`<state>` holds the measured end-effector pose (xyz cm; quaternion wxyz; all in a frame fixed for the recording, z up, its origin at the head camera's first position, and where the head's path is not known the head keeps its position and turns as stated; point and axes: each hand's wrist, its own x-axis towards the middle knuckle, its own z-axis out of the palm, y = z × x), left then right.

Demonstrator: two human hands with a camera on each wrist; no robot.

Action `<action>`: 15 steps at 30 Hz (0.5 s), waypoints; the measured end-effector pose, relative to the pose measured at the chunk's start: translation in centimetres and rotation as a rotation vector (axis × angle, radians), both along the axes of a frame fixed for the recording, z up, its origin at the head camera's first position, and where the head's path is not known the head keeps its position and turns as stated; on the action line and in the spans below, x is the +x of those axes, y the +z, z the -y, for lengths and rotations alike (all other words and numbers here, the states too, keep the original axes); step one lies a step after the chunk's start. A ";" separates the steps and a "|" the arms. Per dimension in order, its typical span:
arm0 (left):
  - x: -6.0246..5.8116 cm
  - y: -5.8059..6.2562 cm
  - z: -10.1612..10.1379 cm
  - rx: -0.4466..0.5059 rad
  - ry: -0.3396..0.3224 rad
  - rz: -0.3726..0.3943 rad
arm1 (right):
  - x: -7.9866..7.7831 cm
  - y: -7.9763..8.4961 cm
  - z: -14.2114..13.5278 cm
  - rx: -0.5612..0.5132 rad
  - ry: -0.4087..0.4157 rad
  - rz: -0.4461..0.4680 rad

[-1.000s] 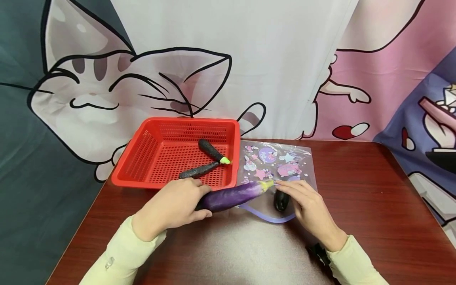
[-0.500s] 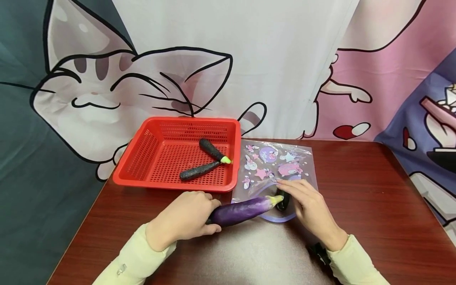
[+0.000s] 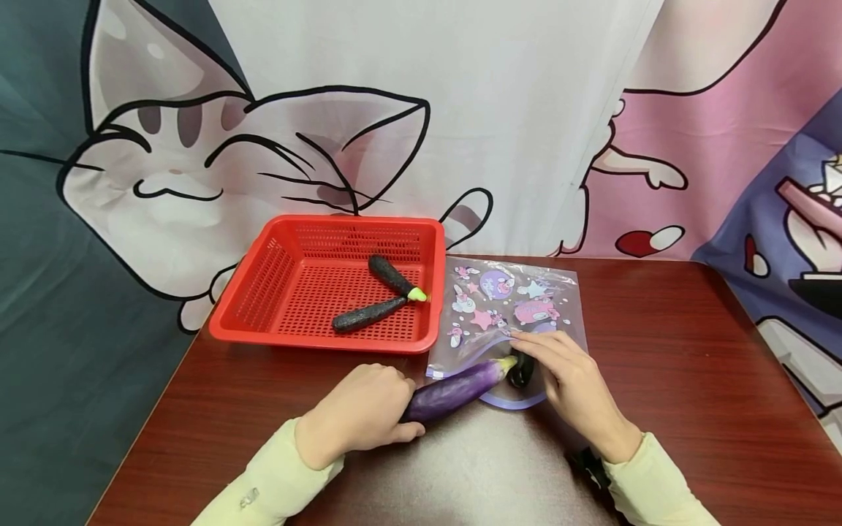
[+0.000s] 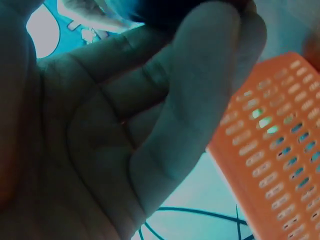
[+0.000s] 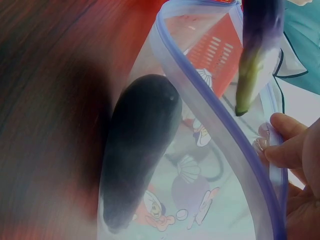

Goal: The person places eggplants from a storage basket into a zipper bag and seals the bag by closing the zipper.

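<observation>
My left hand [image 3: 362, 413] grips a long purple eggplant [image 3: 454, 391] by its dark blunt end. Its yellow-green stem tip points right, at the mouth of a clear printed zip bag [image 3: 454, 351]. In the right wrist view that tip [image 5: 245, 92] hangs between the bag's two purple zip edges [image 5: 200, 95]. My right hand [image 3: 579, 376] pinches the far edge between thumb and fingers, so the mouth gapes. Inside the bag lies a dark, smooth, elongated vegetable [image 5: 140, 150]. The left wrist view shows curled fingers [image 4: 205, 65] under the eggplant's dark end [image 4: 155, 12].
A red perforated basket [image 3: 263, 337] stands left of the bag. Two dark, elongated vegetables lie in it, one with a bright green stem end [image 3: 416, 294]. A printed curtain [image 3: 526, 146] hangs behind the brown wooden table [image 3: 658, 351].
My left hand has moved right and toward me with the eggplant, away from the basket; its stem tip now sits lower, at the bag's mouth. The right hand has stayed in place.
</observation>
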<state>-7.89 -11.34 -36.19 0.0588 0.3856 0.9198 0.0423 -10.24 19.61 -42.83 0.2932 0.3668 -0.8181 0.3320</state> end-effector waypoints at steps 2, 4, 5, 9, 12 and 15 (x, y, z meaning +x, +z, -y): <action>0.1 -0.2 -0.3 0.015 -0.003 -0.009 | 0.0 0.0 0.0 -0.002 0.002 -0.002; 0.1 -0.4 -0.6 0.028 -0.002 -0.013 | 0.0 0.0 0.0 -0.003 0.003 -0.004; 0.2 -0.5 -0.8 0.032 0.000 -0.014 | 0.0 0.0 0.0 -0.004 0.003 -0.005; 0.4 -0.8 -1.4 0.020 0.028 -0.030 | 0.0 0.0 0.0 -0.002 0.004 -0.011; 0.6 -1.1 -2.0 0.008 0.058 -0.043 | 0.0 0.0 0.0 0.000 0.005 -0.015; 0.9 -1.3 -2.7 0.011 0.089 -0.059 | 0.0 0.0 0.0 0.000 0.005 -0.016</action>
